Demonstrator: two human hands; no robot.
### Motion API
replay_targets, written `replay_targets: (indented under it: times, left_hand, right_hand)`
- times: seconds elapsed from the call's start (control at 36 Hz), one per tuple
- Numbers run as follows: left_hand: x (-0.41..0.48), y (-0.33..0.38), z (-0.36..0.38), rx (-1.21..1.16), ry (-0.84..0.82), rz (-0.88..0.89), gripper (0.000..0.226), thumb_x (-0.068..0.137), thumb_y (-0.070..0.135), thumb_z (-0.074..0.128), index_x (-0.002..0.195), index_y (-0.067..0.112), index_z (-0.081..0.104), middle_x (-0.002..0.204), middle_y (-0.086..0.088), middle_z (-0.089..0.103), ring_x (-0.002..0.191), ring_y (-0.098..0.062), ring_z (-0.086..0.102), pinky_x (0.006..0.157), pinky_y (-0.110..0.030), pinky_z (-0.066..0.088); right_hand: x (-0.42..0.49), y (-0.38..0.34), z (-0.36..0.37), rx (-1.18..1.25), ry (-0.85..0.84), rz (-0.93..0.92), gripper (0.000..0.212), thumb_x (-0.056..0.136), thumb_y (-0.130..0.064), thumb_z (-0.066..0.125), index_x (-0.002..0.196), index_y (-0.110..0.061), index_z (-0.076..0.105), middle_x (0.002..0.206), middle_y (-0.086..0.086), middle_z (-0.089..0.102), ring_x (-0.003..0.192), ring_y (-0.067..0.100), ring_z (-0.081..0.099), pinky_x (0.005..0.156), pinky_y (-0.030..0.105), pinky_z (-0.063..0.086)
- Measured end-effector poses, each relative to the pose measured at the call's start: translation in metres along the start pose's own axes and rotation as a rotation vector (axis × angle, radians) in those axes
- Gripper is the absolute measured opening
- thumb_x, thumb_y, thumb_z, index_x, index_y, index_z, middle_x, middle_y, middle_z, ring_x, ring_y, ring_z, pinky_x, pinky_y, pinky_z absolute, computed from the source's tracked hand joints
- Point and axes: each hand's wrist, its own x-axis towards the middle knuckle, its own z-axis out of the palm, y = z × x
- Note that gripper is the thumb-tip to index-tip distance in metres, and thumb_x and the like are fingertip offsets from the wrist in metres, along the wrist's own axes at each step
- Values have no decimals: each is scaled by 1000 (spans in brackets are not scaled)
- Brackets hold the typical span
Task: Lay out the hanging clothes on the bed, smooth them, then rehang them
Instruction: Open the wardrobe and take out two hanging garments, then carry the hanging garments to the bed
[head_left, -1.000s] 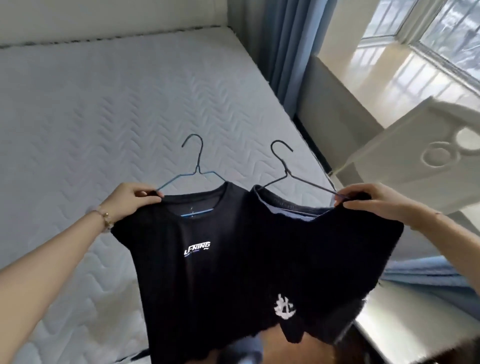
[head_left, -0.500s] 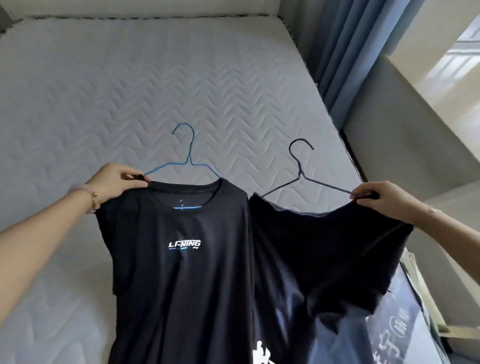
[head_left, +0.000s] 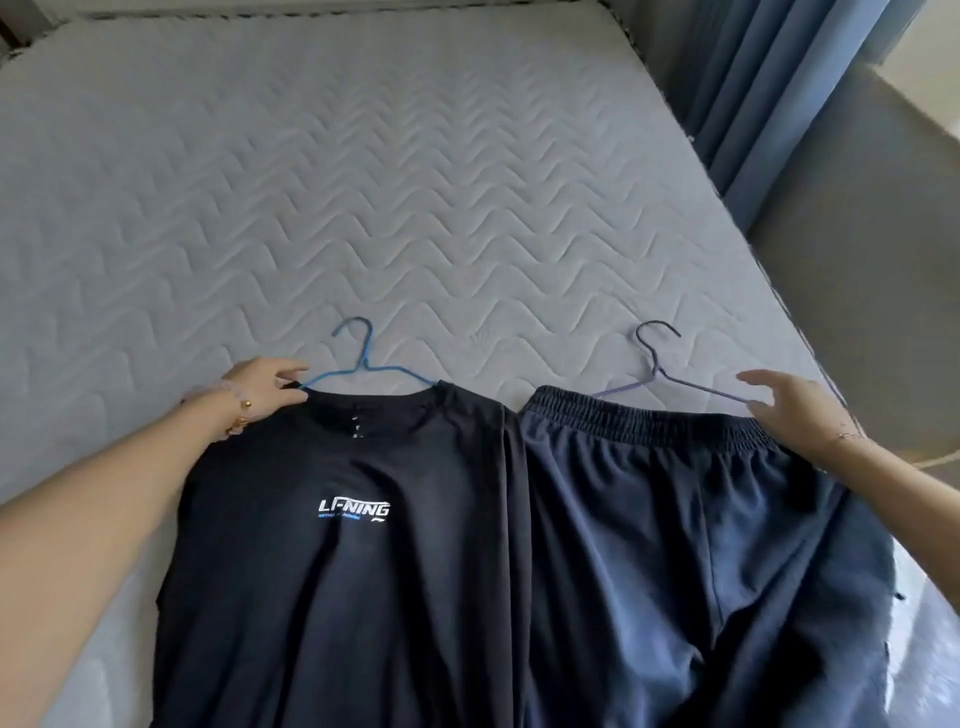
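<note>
A black T-shirt (head_left: 337, 571) with a white logo lies flat on the grey quilted bed (head_left: 415, 182), still on its blue wire hanger (head_left: 363, 364). Beside it on the right lie dark navy shorts (head_left: 701, 545) on a dark wire hanger (head_left: 657, 364). My left hand (head_left: 265, 387) pinches the shirt's left shoulder at the blue hanger's end. Fingers spread, my right hand (head_left: 795, 410) hovers over the right end of the shorts' waistband, gripping nothing.
Blue curtains (head_left: 769, 93) hang at the bed's far right corner. A grey panel (head_left: 872, 260) runs along the bed's right side. The mattress stretches bare beyond the hangers.
Both garments came down from being held in the air and now lie on the bed. My right hand has let go of the shorts' hanger and opened.
</note>
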Motion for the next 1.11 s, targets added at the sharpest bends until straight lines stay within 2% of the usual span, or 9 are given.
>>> replay_targets:
  times: [0.17, 0.36, 0.44, 0.58, 0.89, 0.97, 1.03, 1.06, 1.11]
  left_hand:
    - [-43, 4, 4, -13, -87, 48, 45, 89, 11, 61, 133, 11, 53, 126, -10, 62, 117, -26, 57, 101, -28, 38]
    - [-137, 31, -27, -269, -7, 39, 21, 91, 12, 58, 111, 12, 66, 103, -6, 69, 102, -20, 63, 95, -26, 44]
    - [-199, 44, -33, -507, 60, -11, 19, 94, 5, 51, 107, 4, 64, 102, -12, 68, 92, -23, 63, 73, -10, 48]
    - [-317, 53, -15, -827, 98, -173, 17, 97, 12, 46, 95, 15, 63, 97, -9, 68, 88, -23, 63, 74, -27, 47]
    - [-561, 31, 103, -1074, 37, -548, 21, 96, 7, 45, 91, 16, 64, 82, -6, 69, 70, -16, 62, 63, -24, 45]
    - [-612, 22, 130, -1181, 157, -710, 22, 94, 5, 47, 86, 14, 65, 77, -5, 70, 67, -18, 62, 62, -26, 45]
    - [-640, 17, 146, -1235, 230, -789, 22, 93, 4, 48, 83, 12, 65, 72, -4, 69, 65, -19, 61, 60, -25, 43]
    - [-653, 14, 156, -1250, 255, -814, 22, 93, 4, 48, 82, 12, 65, 69, -3, 69, 63, -18, 60, 58, -24, 42]
    - [-682, 11, 172, -1255, 296, -863, 23, 93, 3, 48, 80, 12, 65, 64, 0, 68, 57, -15, 57, 52, -21, 40]
  right_hand:
    - [-27, -23, 2, 193, -115, -12, 30, 85, -6, 57, 114, -11, 65, 106, 8, 70, 100, 26, 64, 89, 34, 47]
    - [-97, -70, -40, 397, -196, 27, 19, 84, -11, 63, 102, -14, 70, 92, 8, 72, 88, 26, 66, 74, 29, 44]
    - [-146, -92, -62, 531, -289, 47, 18, 88, -9, 57, 101, -15, 68, 82, 6, 72, 79, 28, 68, 70, 30, 48]
    - [-245, -119, -86, 697, -428, 66, 16, 92, -14, 53, 92, -15, 69, 78, 3, 71, 72, 14, 65, 69, 25, 49]
    - [-403, -70, -56, 539, -876, 109, 15, 90, -1, 54, 79, 0, 64, 50, 6, 58, 40, 12, 49, 44, 16, 31]
    - [-422, -56, -58, 498, -954, 78, 12, 87, -1, 58, 93, -10, 64, 53, 10, 54, 46, 15, 47, 46, 17, 32]
    - [-424, -42, -48, 447, -927, 78, 45, 79, 2, 62, 107, -32, 49, 51, 8, 51, 47, 14, 45, 44, 18, 37]
    - [-419, -27, -30, 425, -952, 69, 46, 74, 0, 65, 102, -30, 45, 50, 7, 53, 45, 14, 47, 46, 19, 41]
    - [-419, -23, -15, 324, -1044, 22, 14, 76, -10, 65, 88, -6, 59, 57, 10, 61, 46, 18, 55, 56, 32, 52]
